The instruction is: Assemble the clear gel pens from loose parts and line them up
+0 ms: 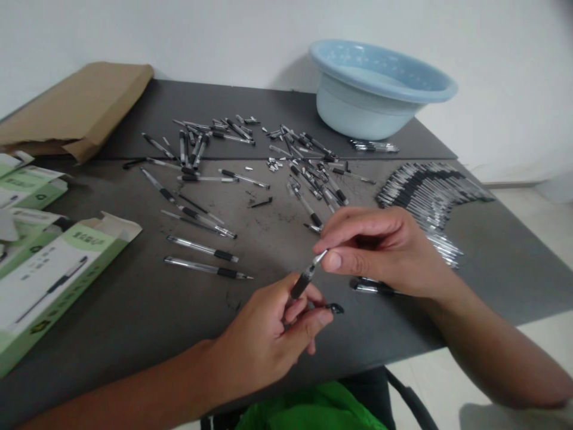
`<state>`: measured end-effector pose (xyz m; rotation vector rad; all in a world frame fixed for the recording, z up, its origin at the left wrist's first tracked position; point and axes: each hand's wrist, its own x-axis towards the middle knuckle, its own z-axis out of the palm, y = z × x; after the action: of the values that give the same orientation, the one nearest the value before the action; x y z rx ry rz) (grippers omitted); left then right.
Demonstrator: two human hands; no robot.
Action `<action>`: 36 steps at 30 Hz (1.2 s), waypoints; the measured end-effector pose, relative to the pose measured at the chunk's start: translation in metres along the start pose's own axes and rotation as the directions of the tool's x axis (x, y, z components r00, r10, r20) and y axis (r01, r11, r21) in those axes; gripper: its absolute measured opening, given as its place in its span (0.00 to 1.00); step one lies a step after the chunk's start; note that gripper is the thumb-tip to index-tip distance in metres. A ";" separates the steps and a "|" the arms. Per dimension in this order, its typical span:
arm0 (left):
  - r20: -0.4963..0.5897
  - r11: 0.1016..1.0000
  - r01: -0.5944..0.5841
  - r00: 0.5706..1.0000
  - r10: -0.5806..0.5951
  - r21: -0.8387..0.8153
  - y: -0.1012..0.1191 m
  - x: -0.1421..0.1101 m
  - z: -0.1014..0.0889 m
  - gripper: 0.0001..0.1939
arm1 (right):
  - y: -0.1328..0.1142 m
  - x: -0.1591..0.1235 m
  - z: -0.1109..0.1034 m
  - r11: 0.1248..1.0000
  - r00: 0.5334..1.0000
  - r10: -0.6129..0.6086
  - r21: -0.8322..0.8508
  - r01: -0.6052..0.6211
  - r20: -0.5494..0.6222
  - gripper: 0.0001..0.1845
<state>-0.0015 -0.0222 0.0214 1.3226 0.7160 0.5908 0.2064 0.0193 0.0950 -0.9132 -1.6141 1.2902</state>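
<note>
L hand (pixel 268 334) curled snug w/ pen (pixel 302 285) & cap (pixel 335 309); R hand (pixel 380 251) pinched tight on tip (pixel 319 258). Row (pixel 421 185) in front of basin (pixel 362 113), loose pens (pixel 244 178) L.

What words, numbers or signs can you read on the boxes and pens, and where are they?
No words or numbers are clear enough to read.
Front box: dark characters on its face and along its green side, too blurred.
Back box: a small dark sign, perhaps recycling arrows.
Pens: too small to tell.
</note>
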 end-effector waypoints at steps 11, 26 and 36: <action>-0.037 0.963 -0.102 0.993 0.115 0.249 0.000 0.002 -0.006 0.07 | 0.001 -0.003 0.004 0.985 1.000 -0.021 -0.172 0.020 -0.009 0.05; -0.133 0.950 -0.094 0.981 0.139 0.298 0.007 0.004 -0.007 0.17 | 0.015 -0.004 0.022 0.902 0.957 -0.270 -0.320 0.289 0.102 0.12; -0.105 0.958 -0.123 0.982 0.154 0.260 0.004 0.004 -0.007 0.09 | 0.018 -0.004 0.020 0.949 0.975 -0.201 -0.229 0.218 0.097 0.21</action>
<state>-0.0041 -0.0141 0.0241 1.5923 0.8252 0.7173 0.1896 0.0121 0.0751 -0.8174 -1.8984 1.0078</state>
